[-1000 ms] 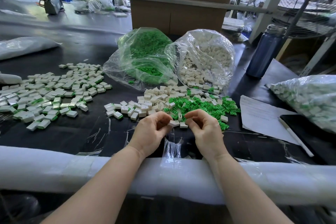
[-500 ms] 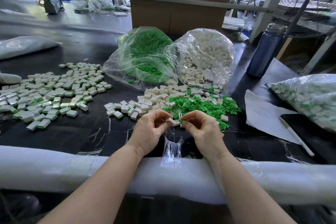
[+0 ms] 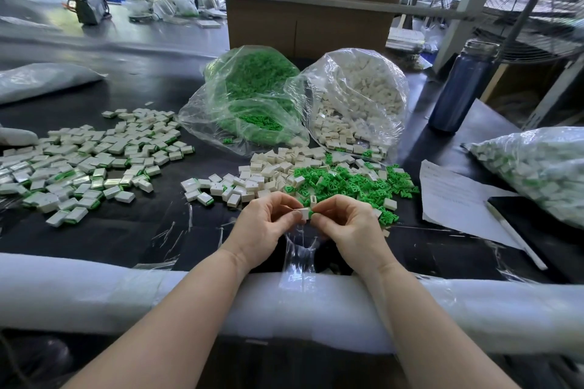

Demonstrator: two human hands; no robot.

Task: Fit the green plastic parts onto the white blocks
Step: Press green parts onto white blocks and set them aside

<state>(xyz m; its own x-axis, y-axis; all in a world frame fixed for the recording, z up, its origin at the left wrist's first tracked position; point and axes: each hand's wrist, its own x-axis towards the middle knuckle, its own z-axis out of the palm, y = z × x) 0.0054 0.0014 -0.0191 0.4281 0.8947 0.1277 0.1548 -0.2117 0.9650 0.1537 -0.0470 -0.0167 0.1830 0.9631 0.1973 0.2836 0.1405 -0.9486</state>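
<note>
the left hand and the right hand meet in the lower middle of the frame, fingers curled in. the left hand pinches a small white plastic block at its fingertips. the right hand pinches a small green plastic part and holds it against the right side of that block. the two pieces touch.

just above the hands lies a loose heap of green plastic parts on the black table. beside it, to the left, sits a heap of plain white blocks. further up, in the middle of the frame, a clear bag full of green parts lies open next to a clear bag full of white blocks.

on the left side of the frame a wide spread of white blocks with green parts fitted covers the table. on the right edge a clear bag of finished blocks rests near a white sheet of paper with a white pen on it. a dark blue bottle stands in the upper right. a soft white foam pad runs along the near edge of the table, under both arms.
</note>
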